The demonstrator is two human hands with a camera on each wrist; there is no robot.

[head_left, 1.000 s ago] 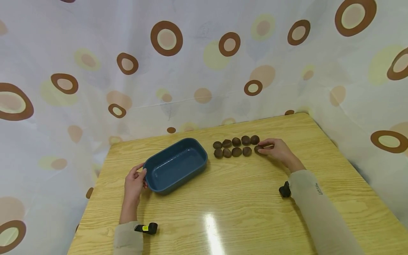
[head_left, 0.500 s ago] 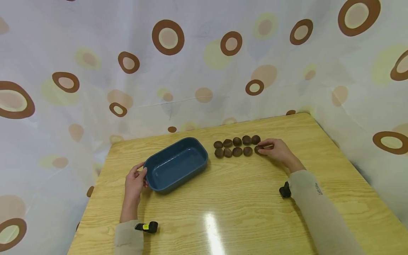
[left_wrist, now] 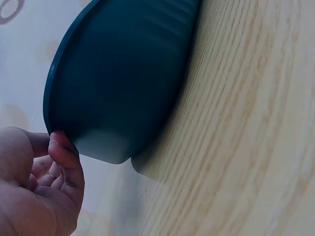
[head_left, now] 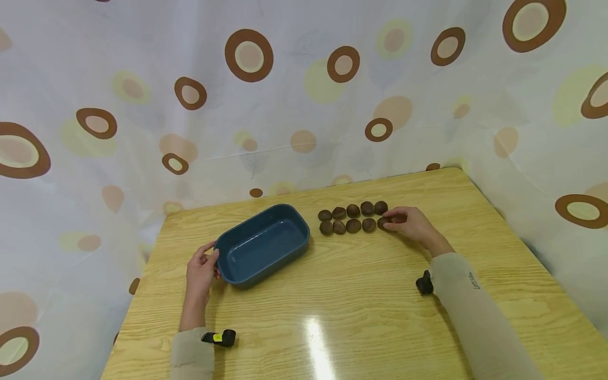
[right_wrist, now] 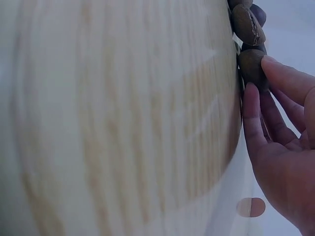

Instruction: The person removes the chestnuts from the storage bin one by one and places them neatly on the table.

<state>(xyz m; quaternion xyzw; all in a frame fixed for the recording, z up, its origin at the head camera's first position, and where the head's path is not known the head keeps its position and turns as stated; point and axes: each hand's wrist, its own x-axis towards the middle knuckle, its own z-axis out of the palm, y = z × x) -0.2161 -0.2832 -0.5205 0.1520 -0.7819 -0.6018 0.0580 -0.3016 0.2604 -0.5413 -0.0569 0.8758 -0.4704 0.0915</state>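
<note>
In the head view my left hand (head_left: 201, 266) grips the left end of a deep blue rectangular dish (head_left: 262, 247), thumb at the rim; the left wrist view shows the fingers curled at the dish's corner (left_wrist: 106, 145). Farther right, my right hand (head_left: 412, 226) pinches a dark brown chestnut (head_left: 382, 224) between thumb and fingers. That one sits at the right end of the nearer of two rows of chestnuts (head_left: 353, 226). In the right wrist view the held chestnut (right_wrist: 252, 68) is low at the tabletop, close beside its neighbour (right_wrist: 247, 24).
The farther row of chestnuts (head_left: 353, 210) runs parallel behind the nearer one. Beneath everything is a wood-grain table (head_left: 370, 295), with a patterned curtain (head_left: 285, 105) along its back and sides. A black wrist camera (head_left: 425, 283) sits by the right cuff, another (head_left: 227, 338) by the left.
My right hand has shifted the pinched chestnut slightly left, closer to its neighbour in the row. The left hand and the dish stay where they were.
</note>
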